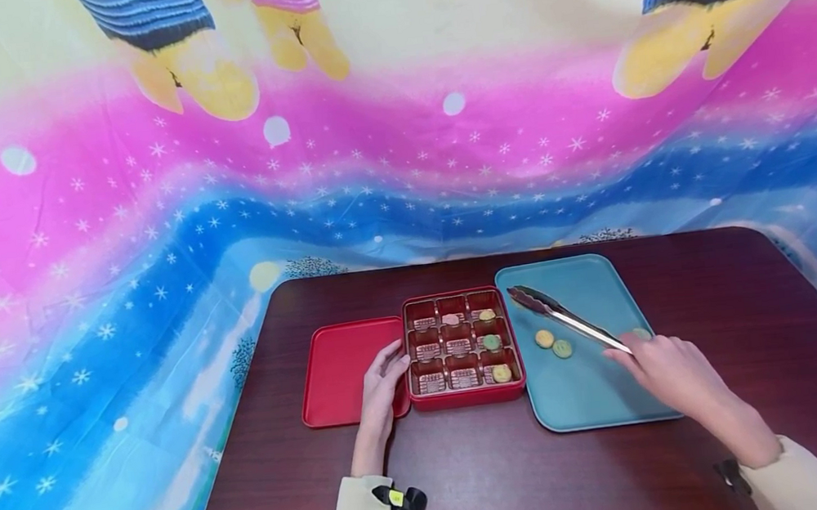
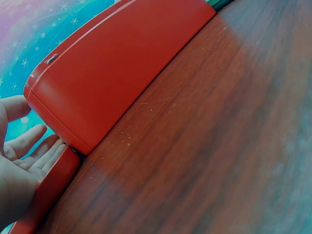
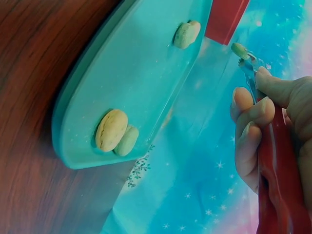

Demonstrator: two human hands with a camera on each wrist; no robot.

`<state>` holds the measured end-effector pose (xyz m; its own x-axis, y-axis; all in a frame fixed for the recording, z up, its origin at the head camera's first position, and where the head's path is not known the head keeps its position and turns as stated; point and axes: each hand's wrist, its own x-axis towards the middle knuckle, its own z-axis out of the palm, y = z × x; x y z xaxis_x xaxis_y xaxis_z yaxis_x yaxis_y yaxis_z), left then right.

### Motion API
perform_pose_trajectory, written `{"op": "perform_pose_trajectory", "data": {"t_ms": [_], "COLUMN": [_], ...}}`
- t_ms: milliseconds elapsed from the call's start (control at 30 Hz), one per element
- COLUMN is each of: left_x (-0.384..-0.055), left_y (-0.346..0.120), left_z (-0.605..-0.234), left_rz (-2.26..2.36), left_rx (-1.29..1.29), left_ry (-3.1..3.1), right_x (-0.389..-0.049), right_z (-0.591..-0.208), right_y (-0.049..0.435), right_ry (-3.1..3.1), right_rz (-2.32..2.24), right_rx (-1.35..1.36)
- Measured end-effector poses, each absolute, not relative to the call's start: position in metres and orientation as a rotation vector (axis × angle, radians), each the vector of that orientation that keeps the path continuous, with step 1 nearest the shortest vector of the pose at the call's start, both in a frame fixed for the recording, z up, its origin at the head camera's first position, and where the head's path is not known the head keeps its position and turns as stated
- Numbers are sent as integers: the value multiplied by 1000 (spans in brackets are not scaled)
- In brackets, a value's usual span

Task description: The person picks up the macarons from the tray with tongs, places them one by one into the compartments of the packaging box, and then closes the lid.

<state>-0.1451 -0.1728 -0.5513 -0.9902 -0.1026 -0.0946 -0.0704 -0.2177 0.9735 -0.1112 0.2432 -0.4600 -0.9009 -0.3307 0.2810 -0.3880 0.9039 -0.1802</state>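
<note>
My right hand (image 1: 674,373) grips a pair of metal tongs (image 1: 585,324) with red handles, held over the blue-green tray (image 1: 592,401). Between the tong tips sits a green macaron (image 3: 239,50), seen in the right wrist view. My left hand (image 1: 382,381) rests against the left side of a red box (image 1: 467,398), its fingers loosely extended at the corner. Inside the box, a divided brown insert holds a pink macaron (image 1: 450,319), a green macaron (image 1: 492,342) and yellow ones, one being the front-right macaron (image 1: 501,373).
On the tray lie a yellow macaron (image 1: 545,339) and a green macaron (image 1: 562,348) side by side; others (image 3: 112,130) sit near its end, partly behind my right hand in the head view. A red lid (image 1: 339,377) lies left of the box, under my left hand. A patterned cloth surrounds the table.
</note>
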Motion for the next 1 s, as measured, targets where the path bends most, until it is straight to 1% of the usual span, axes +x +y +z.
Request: {"op": "perform_pose_trajectory", "data": {"t_ms": [1000], "left_x": [-145], "left_y": [-174], "left_z": [-553], "left_rz": [-2427], "left_rx": [209], "left_ry": [-1956], "right_x": [-110], "right_z": [-459], "right_y": [204], "right_ry": [-2869], "right_rz": [343], "right_rx": [620]}}
